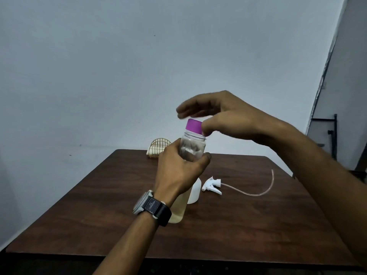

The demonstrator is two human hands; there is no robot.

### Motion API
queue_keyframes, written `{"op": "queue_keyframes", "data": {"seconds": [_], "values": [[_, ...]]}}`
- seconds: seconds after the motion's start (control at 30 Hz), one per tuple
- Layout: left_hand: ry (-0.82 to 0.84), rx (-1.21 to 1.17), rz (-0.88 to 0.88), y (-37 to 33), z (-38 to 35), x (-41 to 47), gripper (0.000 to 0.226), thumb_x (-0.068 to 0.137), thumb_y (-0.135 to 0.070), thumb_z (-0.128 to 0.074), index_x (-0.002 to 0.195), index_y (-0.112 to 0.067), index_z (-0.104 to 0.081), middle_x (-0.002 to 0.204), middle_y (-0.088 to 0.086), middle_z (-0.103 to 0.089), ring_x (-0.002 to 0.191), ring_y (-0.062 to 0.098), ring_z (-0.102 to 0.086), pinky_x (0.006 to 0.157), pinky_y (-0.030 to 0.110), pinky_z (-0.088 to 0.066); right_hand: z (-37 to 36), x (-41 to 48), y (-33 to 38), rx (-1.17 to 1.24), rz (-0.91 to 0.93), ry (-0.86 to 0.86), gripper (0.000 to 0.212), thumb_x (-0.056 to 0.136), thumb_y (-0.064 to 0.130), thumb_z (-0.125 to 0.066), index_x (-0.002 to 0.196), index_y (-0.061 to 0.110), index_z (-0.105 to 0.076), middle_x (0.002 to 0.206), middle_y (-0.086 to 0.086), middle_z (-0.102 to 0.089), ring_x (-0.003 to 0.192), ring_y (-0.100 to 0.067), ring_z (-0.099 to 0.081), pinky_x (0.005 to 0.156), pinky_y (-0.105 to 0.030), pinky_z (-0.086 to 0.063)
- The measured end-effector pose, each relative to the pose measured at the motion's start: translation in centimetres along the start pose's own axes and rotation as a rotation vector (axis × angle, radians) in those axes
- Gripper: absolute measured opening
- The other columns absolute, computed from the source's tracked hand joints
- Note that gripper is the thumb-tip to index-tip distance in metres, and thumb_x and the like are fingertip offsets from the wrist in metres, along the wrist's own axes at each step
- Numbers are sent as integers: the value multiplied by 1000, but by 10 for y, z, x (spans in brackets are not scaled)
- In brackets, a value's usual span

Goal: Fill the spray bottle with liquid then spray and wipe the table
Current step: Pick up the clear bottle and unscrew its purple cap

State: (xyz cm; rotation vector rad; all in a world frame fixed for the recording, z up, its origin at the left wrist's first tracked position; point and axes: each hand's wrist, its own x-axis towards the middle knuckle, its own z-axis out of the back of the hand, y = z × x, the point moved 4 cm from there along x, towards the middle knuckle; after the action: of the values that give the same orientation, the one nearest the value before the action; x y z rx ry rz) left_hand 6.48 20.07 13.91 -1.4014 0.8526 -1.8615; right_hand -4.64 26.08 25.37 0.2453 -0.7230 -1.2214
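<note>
Holding the clear plastic bottle of pale yellow liquid point(184, 187) upright above the dark brown wooden surface point(99, 205), the left hand point(178, 171) has its fingers point(206, 156) wrapped closed around the bottle's upper body. The right hand point(222, 116) sits over the round purple screw cap point(193, 126), thumb pressed against the cap's right side; the other fingers arch above the cap and are blurred, so whether they pinch it or stand loosely apart is hard to tell.

The likely trouble is a spill. If the cap comes free with a jerk while the bottle is only held near its neck, the heavy lower half could swing and slop liquid onto the surface. A loosened cap could also slip from a one-sided thumb hold and roll off.

The squat white plastic spray bottle point(193, 192) stands open on the surface just behind and right of the clear bottle, below the left hand, partly hidden. Its white trigger sprayer head point(212, 185) lies on its side right of that, the thin pinkish dip tube point(264, 192) curling further right. A gold wire holder with a pale cloth point(157, 148) sits at the far edge, behind the clear bottle.
</note>
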Motion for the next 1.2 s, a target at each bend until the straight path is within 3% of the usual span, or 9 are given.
{"op": "queue_keyframes", "data": {"seconds": [0.1, 0.2, 0.4, 0.6, 0.73, 0.83, 0.9, 1.03, 1.2], "values": [[-3, 3, -6, 0, -1, -2, 20, 77, -33, -83, 84, -26, -66, 68, -7, -73, 60, 13, -72, 65, 39, -63, 4, 1, -2, -65, -43, -83, 47, 75, 41, -68, 121, 46, -68, 127, 20, -69, 118, 1, -61, 101, -30, -52], [-4, 12, -26, 0, -1, -2, 19, 77, -33, -83, 82, -25, -66, 67, -6, -72, 60, 14, -72, 66, 40, -62, 4, -1, -5, -370, -94, -158, 40, 89, 67, -61, 121, 44, -67, 106, 23, -69, 93, 7, -62, 82, -29, -51], [-22, 5, -13, 4, -4, -2, 22, 77, -33, -85, 85, -24, -67, 69, -4, -72, 62, 16, -73, 63, 45, -63, 4, -1, -4, -54, -112, -78, 40, 78, 23, -60, 115, 34, -71, 105, 13, -76, 97, -15, -72, 85, -44, -63], [-8, 11, -30, 3, -9, -2, 22, 78, -33, -85, 82, -21, -67, 64, -2, -72, 60, 20, -72, 61, 49, -62, 6, -6, -7, -382, -141, -213, 41, 89, 67, -64, 121, 41, -67, 105, 19, -71, 83, 7, -61, 69, -26, -47], [-4, 23, -26, 3, -13, -3, 23, 76, -32, -86, 79, -21, -66, 66, -4, -72, 59, 17, -73, 61, 47, -62, 10, -8, -8, -143, -103, -109, 30, 91, 25, -68, 120, 35, -70, 103, 16, -76, 77, 8, -66, 72, -20, -51], [-9, 9, -19, 5, -14, -3, 24, 76, -31, -86, 78, -23, -63, 66, -4, -71, 60, 18, -72, 61, 47, -62, 10, -8, -10, 56, -77, -44, 45, 89, 0, -62, 126, 24, -69, 113, 6, -76, 97, -5, -73, 76, -21, -58], [-10, -4, -21, 5, -14, -3, 23, 76, -31, -86, 79, -24, -64, 66, -4, -72, 60, 18, -72, 61, 47, -62, 8, -7, -10, 91, -104, -44, 39, 93, 14, -70, 130, 26, -67, 118, 8, -73, 103, -7, -72, 75, -20, -57], [3, -6, -38, 5, -14, -3, 22, 76, -32, -85, 78, -22, -64, 67, -3, -72, 61, 19, -73, 63, 47, -62, 5, -6, -13, -281, -149, -60, 45, 87, 65, -69, 125, 40, -68, 106, 19, -73, 79, -4, -72, 73, -25, -57], [-3, 1, -38, 8, -12, -1, 24, 75, -33, -85, 80, -19, -65, 66, -2, -72, 60, 21, -73, 61, 47, -61, 3, -5, -16, -168, -120, -61, 29, 88, 50, -75, 115, 39, -74, 105, 16, -75, 78, -3, -70, 72, -27, -58]]}}
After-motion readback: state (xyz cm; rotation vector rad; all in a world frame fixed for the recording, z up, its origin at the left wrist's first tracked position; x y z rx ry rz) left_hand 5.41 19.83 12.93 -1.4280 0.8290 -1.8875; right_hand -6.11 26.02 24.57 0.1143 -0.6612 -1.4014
